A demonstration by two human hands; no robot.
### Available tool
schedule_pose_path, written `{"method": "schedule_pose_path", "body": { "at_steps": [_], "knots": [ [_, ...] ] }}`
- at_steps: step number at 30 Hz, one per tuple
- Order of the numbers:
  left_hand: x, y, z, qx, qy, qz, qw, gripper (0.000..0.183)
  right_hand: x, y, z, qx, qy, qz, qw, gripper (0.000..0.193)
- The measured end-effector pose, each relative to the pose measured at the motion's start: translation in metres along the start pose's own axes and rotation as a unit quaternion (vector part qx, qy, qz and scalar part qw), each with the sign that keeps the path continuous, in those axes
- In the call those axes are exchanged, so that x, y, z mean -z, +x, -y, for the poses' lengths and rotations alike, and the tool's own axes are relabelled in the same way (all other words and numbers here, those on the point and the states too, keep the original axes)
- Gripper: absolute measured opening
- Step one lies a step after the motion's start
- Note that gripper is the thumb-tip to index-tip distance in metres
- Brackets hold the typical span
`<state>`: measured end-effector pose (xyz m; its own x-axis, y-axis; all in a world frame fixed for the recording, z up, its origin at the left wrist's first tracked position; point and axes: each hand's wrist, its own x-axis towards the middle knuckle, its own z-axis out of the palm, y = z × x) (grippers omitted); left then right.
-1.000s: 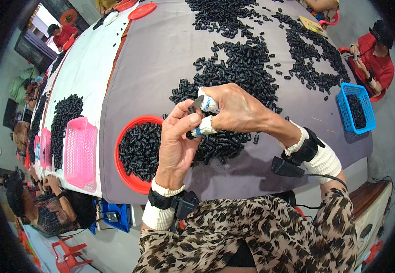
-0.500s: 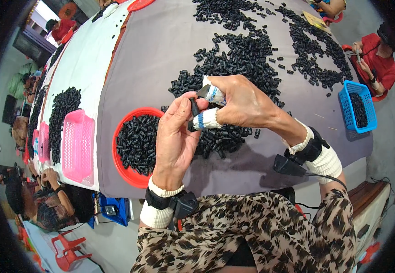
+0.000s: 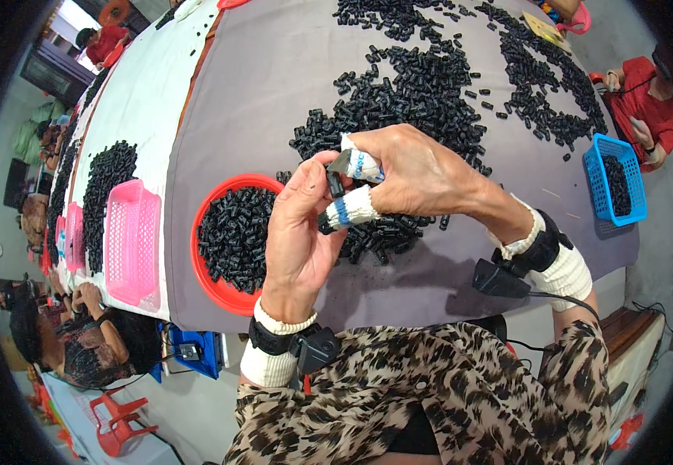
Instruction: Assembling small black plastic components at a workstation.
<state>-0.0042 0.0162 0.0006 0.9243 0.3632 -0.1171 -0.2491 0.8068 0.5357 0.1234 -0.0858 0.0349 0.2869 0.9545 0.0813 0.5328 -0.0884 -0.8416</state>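
Note:
My left hand (image 3: 296, 246) is closed, its thumb and fingers pinching a small black ribbed plastic part (image 3: 335, 184) above the table. Close against it, my right hand (image 3: 429, 172) is closed on a small knife, whose short grey blade (image 3: 339, 163) touches or nearly touches the top of the part. White cloth covers the thumb and a finger of my right hand; its handle is hidden there. Under both hands lies a big pile of similar black parts (image 3: 406, 101). Left of my left hand stands a red round basin (image 3: 206, 283) full of such parts.
A pink basket (image 3: 133, 248) stands on the white-covered table section at left, beside another black pile (image 3: 110, 172). At right, a blue basket (image 3: 637, 209) holds black parts, near a person in red (image 3: 654, 116). Other people sit along the left side.
The blade has turned and shows more of its flat side, now over the top of the black part. Both hands stay close together; the view has shifted slightly.

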Motion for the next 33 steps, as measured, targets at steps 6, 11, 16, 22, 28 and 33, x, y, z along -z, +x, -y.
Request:
{"method": "schedule_pose_path", "body": {
  "at_steps": [6, 11, 16, 22, 28, 33],
  "knots": [
    [0.015, 0.002, -0.001, 0.012, -0.058, 0.077, 0.995, 0.027, 0.000, 0.002, 0.001, 0.010, -0.019, 0.014, 1.000, 0.041],
    [0.017, 0.001, -0.002, 0.008, -0.047, 0.074, 0.996, 0.026, -0.001, 0.002, 0.000, 0.017, -0.025, 0.019, 0.999, 0.041],
    [0.017, 0.001, -0.003, 0.008, -0.034, 0.097, 0.995, 0.025, 0.000, 0.002, 0.001, 0.031, -0.013, 0.026, 0.999, 0.040],
    [0.001, -0.001, -0.002, -0.026, 0.051, 0.010, 0.998, 0.022, -0.002, 0.003, -0.003, 0.050, -0.005, 0.028, 0.998, 0.039],
    [0.000, 0.000, -0.002, -0.032, 0.067, 0.000, 0.997, 0.020, 0.001, 0.001, 0.001, 0.030, -0.011, 0.004, 0.999, 0.039],
    [0.009, -0.001, -0.003, -0.030, 0.051, 0.040, 0.997, 0.022, -0.001, 0.001, 0.000, 0.041, -0.026, 0.012, 0.999, 0.037]
  ]
}}
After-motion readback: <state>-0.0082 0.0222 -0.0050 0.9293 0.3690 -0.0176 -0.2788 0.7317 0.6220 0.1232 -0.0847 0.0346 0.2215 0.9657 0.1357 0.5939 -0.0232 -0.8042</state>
